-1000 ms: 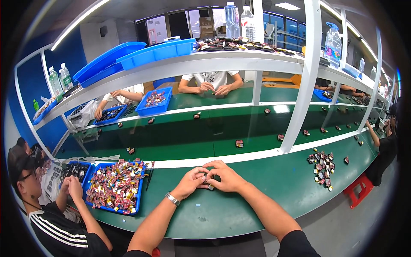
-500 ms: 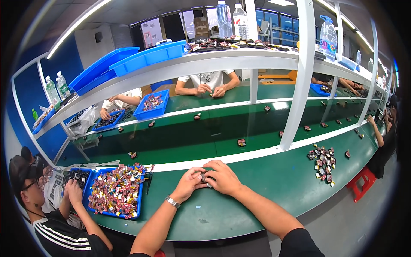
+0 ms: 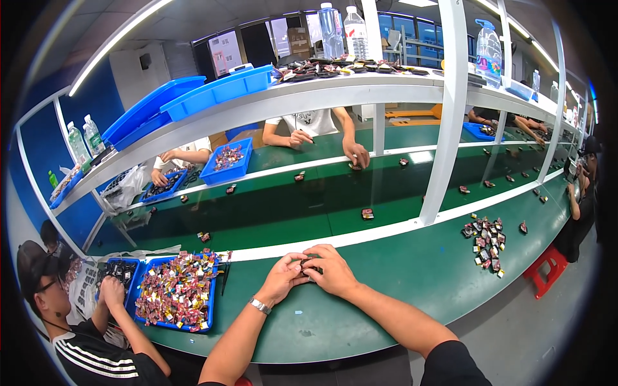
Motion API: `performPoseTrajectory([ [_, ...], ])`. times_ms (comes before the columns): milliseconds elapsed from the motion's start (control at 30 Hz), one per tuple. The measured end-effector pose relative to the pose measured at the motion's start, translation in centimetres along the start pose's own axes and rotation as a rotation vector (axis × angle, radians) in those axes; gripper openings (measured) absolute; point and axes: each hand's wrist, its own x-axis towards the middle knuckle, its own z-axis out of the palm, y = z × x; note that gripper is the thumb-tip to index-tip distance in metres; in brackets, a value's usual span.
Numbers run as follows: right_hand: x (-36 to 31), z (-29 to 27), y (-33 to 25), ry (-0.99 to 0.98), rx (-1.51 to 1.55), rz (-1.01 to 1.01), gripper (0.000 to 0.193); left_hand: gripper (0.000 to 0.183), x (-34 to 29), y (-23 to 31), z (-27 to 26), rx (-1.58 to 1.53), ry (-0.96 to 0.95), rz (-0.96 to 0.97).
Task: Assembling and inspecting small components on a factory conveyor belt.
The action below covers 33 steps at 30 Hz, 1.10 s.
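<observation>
My left hand (image 3: 280, 282) and my right hand (image 3: 332, 274) meet over the green worktable (image 3: 386, 289). Between their closed fingers they hold a small dark piece (image 3: 311, 265), mostly covered by the fingers, so its kind is hard to make out. Left of my hands, a blue tray (image 3: 210, 310) is heaped with small pink, yellow and white parts (image 3: 172, 289). A thin black tool (image 3: 225, 278) lies beside the tray. To the right lies a loose pile of small black pieces with pink and white bits (image 3: 488, 247).
Beyond a white rail (image 3: 360, 240), small pieces lie spaced along a dark green conveyor belt (image 3: 309, 215). A white post (image 3: 444, 141) rises right of centre, carrying a shelf with blue trays and bottles. A co-worker (image 3: 96, 334) sits at left; a red stool (image 3: 546, 275) stands at right.
The pieces on the belt have shifted slightly right. The co-worker opposite has reached a hand down to the belt. A pale bit under my fingers no longer shows; my hands stay together.
</observation>
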Motion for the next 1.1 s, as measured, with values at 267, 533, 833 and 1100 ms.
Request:
performPoseTrajectory([
  [267, -0.1, 1.1, -0.3, 0.034, 0.072, 0.087, 0.014, 0.026, 0.1, -0.4, -0.3, -0.016, 0.028, 0.058],
  [533, -0.4, 1.6, 0.1, 0.043, 0.104, 0.124, 0.019, 0.023, 0.3, -0.6, -0.1, 0.008, 0.064, 0.052],
  [833, -0.6, 1.2, 0.4, 0.006, 0.113, 0.031, 0.022, 0.022, 0.2, -1.0, 0.2, 0.013, 0.124, 0.056],
  [1100, 0.7, 0.3, -0.4, 0.110, -0.002, -0.047, 0.018, 0.024, 0.3, -0.4, 0.4, -0.003, 0.134, 0.043],
])
